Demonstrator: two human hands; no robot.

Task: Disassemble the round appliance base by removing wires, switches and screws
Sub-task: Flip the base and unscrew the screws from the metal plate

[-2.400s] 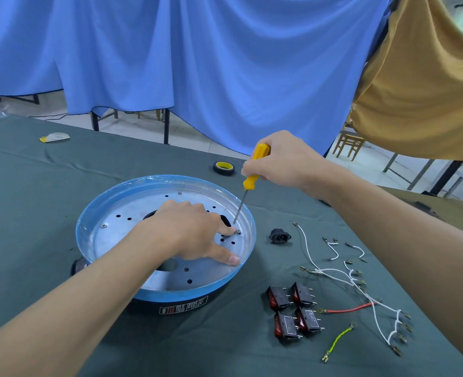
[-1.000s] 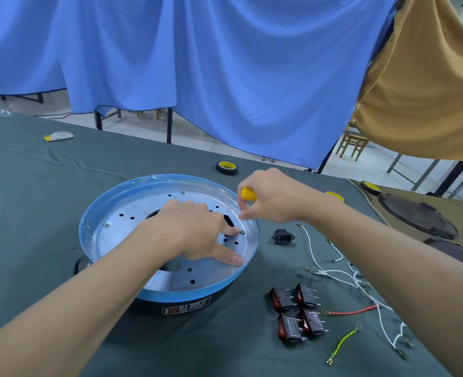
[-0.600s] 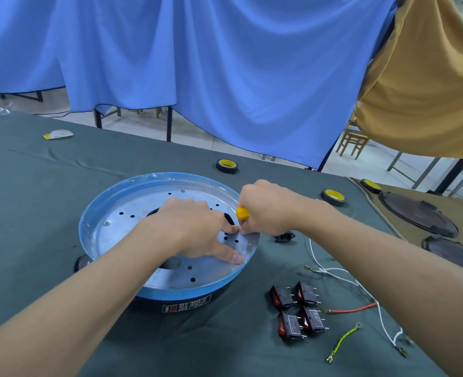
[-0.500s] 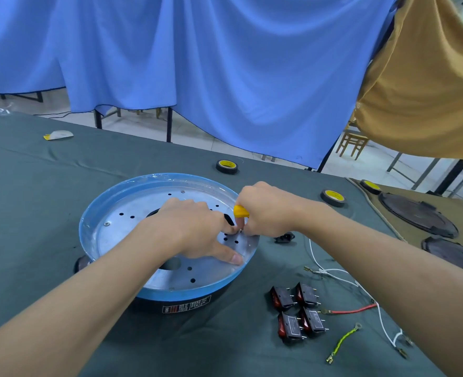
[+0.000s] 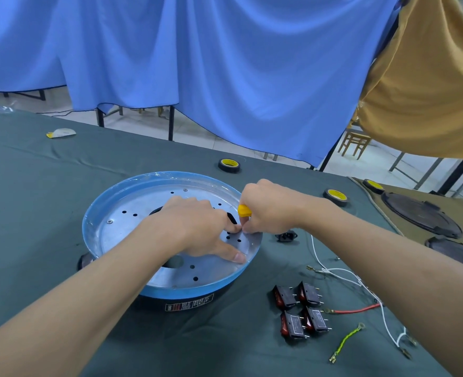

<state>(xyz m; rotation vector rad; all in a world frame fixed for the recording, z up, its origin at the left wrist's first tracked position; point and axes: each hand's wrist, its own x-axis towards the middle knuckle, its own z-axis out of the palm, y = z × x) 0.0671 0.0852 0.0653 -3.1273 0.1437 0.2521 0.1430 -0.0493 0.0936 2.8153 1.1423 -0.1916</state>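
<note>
The round appliance base (image 5: pixel 94 224) sits on the green-clothed table (image 5: pixel 34 186), blue rim up, with its perforated metal plate (image 5: pixel 132 235) exposed. What matters is the plate's right inner edge, where the fingertips of both hands meet. I judge a screw is being lifted there, but the fingers hide it. One screw head (image 5: pixel 110 221) shows on the far left of the plate.

My right hand (image 5: pixel 268 210) is the nearer, reaching in from the right and clenched around the yellow-handled screwdriver (image 5: pixel 244 210), whose shaft is hidden. My left hand (image 5: pixel 197 227) rests on the plate with the thumb pressed flat and the forefinger stretched right to the same spot, grasping nothing I can see.

Just right of the rim lies a black power socket (image 5: pixel 287 236). Closer to me are four rocker switches (image 5: pixel 301 311) and loose wires (image 5: pixel 342 276). Only my own fingers crowd the spot.
</note>
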